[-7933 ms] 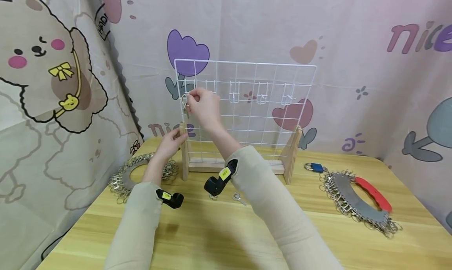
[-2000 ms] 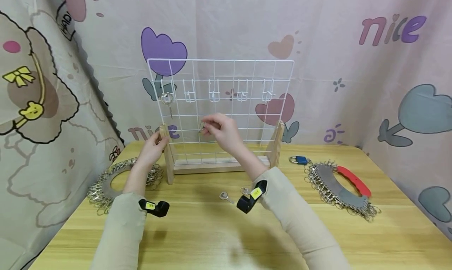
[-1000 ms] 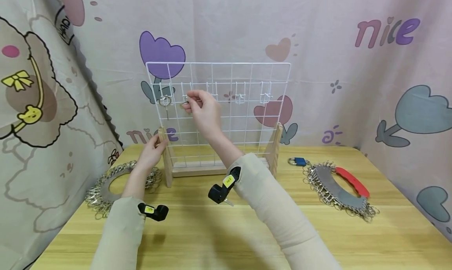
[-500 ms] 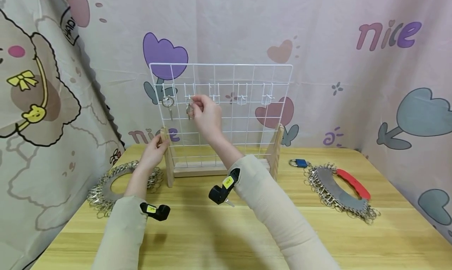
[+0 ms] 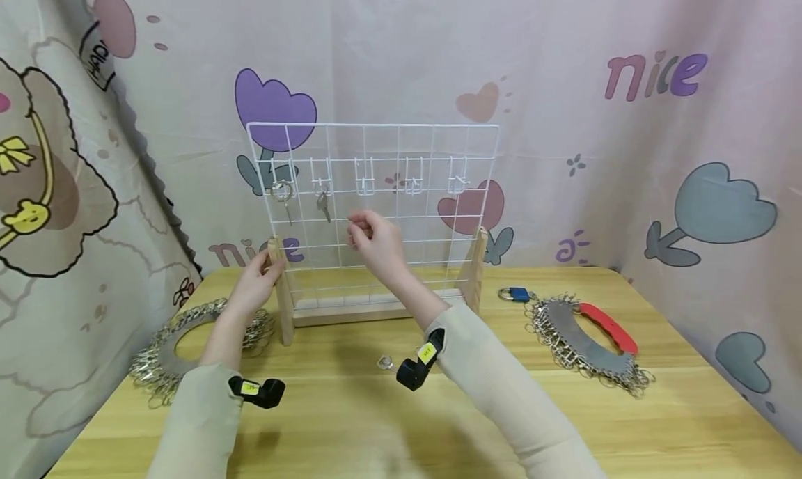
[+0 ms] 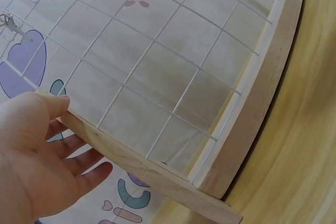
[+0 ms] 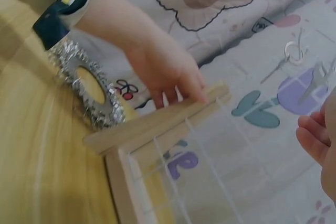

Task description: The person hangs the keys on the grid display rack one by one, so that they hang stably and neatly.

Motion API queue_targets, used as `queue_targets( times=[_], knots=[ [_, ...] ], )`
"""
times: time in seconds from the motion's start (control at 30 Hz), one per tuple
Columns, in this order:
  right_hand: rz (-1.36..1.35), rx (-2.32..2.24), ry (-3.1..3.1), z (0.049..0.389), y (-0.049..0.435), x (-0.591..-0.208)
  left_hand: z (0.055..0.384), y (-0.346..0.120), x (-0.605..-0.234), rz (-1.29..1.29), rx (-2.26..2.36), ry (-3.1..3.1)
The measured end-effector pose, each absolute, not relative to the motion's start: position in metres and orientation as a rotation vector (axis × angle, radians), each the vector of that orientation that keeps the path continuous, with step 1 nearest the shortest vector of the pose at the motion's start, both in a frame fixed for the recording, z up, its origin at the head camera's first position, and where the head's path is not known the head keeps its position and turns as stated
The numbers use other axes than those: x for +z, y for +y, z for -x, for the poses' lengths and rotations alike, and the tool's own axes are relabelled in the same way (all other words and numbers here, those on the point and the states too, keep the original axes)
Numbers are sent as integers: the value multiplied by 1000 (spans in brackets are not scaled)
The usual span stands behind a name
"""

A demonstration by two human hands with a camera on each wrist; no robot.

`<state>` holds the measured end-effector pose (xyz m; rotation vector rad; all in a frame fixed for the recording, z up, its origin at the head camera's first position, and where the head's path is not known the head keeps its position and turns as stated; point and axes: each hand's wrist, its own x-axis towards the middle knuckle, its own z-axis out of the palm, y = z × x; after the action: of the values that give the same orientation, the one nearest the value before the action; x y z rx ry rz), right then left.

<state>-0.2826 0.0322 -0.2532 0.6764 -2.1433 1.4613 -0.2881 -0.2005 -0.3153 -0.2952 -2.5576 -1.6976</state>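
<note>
My left hand point(image 5: 253, 284) grips the left wooden post point(image 5: 283, 301) of a white wire grid rack point(image 5: 376, 125), its thumb point(image 6: 56, 104) in front and fingers behind. Several wire hooks hang in a row on the grid. From the leftmost hook dangles a ring point(image 5: 282, 191) with a key. A second key point(image 5: 323, 206) hangs at the hook beside it. My right hand point(image 5: 379, 246) is in front of the grid, below and right of that key, fingers loosely bent and nothing seen between them. Another key point(image 5: 385, 362) lies on the table, partly hidden by the right wrist camera.
Rows of metal rings surround a grey ring-sizer-like plate point(image 5: 168, 350) at left. At right lies a similar curved plate with a red handle point(image 5: 608, 328), its edge carrying many rings. Near it sits a blue padlock point(image 5: 519, 294). A patterned curtain point(image 5: 551, 117) stands behind the table.
My right hand has carried a key up to the second hook, let it go there, and drawn back right and down. The left hand has stayed on the post.
</note>
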Motion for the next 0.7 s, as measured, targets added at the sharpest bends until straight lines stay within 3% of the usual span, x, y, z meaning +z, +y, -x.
queue_targets(
  times=[0.33,0.7],
  knots=[
    [-697,1813,-2134,266,71,-297,287,-200,-317,299,-1639,-2573],
    [-649,1901,-2314,238,118,-340,287,-200,-316,280,-1648,-2578]
  ],
)
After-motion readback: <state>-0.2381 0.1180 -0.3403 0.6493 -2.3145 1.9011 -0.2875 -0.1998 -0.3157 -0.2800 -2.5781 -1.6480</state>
